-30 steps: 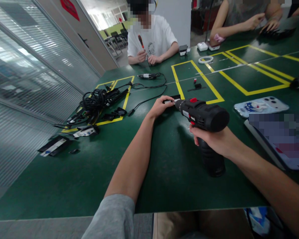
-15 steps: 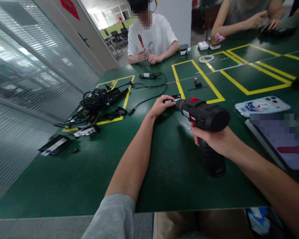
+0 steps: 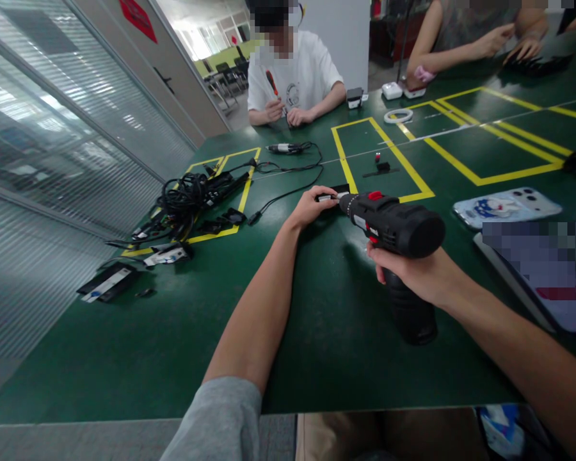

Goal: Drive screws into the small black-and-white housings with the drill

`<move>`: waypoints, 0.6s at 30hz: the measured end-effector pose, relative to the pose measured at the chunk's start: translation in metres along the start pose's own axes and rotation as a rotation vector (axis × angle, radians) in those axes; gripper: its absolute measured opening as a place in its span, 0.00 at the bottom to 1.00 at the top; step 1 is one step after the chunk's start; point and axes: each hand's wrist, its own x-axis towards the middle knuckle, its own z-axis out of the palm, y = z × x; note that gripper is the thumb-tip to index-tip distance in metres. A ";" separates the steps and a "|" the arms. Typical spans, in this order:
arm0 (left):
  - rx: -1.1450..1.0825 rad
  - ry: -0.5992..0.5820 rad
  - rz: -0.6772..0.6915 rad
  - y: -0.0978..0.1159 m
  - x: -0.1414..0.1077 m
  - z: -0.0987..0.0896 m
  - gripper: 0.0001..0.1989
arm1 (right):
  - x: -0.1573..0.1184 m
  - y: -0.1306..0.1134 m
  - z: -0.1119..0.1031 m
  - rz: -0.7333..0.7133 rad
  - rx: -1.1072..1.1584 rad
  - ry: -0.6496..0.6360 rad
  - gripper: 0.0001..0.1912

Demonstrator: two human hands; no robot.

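Observation:
My right hand (image 3: 410,272) is wrapped round the grip of a black cordless drill (image 3: 393,221) with red switches. The drill points left, its chuck close to the fingers of my left hand (image 3: 312,205). Those fingers are closed on a small black part with a light strip (image 3: 325,197), held low over the green table. The drill's tip meets or nearly meets this part; the contact itself is hidden by the chuck and fingers. Just behind it a black flat edge (image 3: 342,189) shows, perhaps of the same part.
Tangled black cables (image 3: 187,198) lie left, with a black box (image 3: 108,282) nearer. A pen-shaped tool (image 3: 284,148) trails its cord behind my left hand. Right are a phone (image 3: 506,207) and a pixelated tablet-like slab (image 3: 542,275). Across the table a person holds a screwdriver (image 3: 271,83).
Both hands, the drill and the small part hold nearly the same pose. The whole view has shifted very slightly.

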 end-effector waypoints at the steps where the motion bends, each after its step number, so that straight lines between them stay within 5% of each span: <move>1: 0.006 -0.001 0.001 0.000 0.000 0.000 0.15 | 0.000 -0.001 0.000 0.005 -0.005 -0.001 0.04; 18: 0.024 0.012 0.005 -0.002 0.000 0.002 0.15 | 0.001 -0.001 0.001 0.029 0.020 -0.001 0.04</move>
